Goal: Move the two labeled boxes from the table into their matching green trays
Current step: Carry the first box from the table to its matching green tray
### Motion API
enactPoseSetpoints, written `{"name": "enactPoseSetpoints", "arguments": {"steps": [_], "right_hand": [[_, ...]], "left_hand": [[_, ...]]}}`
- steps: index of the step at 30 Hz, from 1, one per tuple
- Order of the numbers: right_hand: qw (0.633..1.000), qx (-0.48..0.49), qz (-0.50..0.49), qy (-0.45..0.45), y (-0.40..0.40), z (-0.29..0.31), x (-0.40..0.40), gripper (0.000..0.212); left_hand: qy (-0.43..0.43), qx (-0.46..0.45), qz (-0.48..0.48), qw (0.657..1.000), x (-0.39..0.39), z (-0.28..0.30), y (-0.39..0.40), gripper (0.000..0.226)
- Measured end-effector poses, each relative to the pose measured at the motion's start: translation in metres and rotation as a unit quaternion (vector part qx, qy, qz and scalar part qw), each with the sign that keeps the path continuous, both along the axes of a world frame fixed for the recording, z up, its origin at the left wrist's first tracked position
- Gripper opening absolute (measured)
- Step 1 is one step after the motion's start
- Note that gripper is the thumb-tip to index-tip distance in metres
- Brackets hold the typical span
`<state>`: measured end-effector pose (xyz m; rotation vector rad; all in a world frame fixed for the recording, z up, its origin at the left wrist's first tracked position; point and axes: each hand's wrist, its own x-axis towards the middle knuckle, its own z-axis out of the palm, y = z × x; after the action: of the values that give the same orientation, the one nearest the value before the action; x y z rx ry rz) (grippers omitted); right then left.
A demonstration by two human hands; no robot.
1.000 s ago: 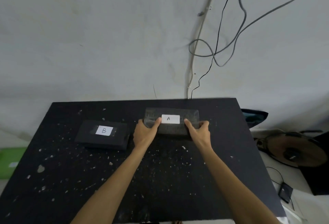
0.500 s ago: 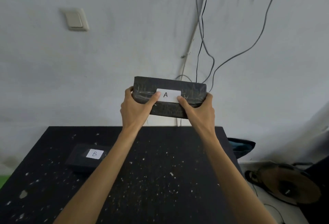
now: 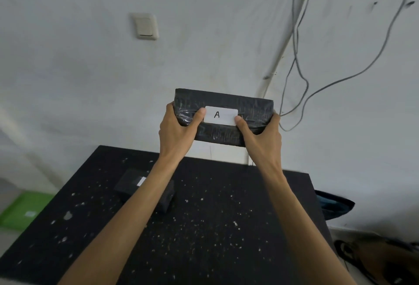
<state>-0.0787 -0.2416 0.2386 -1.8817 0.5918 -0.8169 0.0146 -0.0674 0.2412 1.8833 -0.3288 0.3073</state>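
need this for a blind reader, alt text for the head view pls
Both hands, left and right, hold a black box labelled A up above a speckled black table. A second black box lies on it; a green tray sits lower left.

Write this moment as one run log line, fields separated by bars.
box A: lifted above table | left hand, right hand: gripping its ends | second box: on table | green tray: left, empty

A scuffed white wall (image 3: 204,35) carried a light switch (image 3: 146,26) and loose hanging cables (image 3: 299,65); a speckled black desk (image 3: 215,228) stood against it
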Motion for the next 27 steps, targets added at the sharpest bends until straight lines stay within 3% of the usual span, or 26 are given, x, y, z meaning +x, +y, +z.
{"name": "enactPoseSetpoints", "arguments": {"steps": [13,27], "right_hand": [[0.979,0.076,0.167,0.086,0.113,-0.066,0.048,0.079],[0.913,0.088,0.347,0.196,0.422,-0.136,0.11,0.08]], "left_hand": [[0.14,0.04,0.077,0.986,-0.001,-0.051,0.148,0.056],[0.243,-0.011,0.247,0.938,0.0,-0.126,0.469,0.055]]}}
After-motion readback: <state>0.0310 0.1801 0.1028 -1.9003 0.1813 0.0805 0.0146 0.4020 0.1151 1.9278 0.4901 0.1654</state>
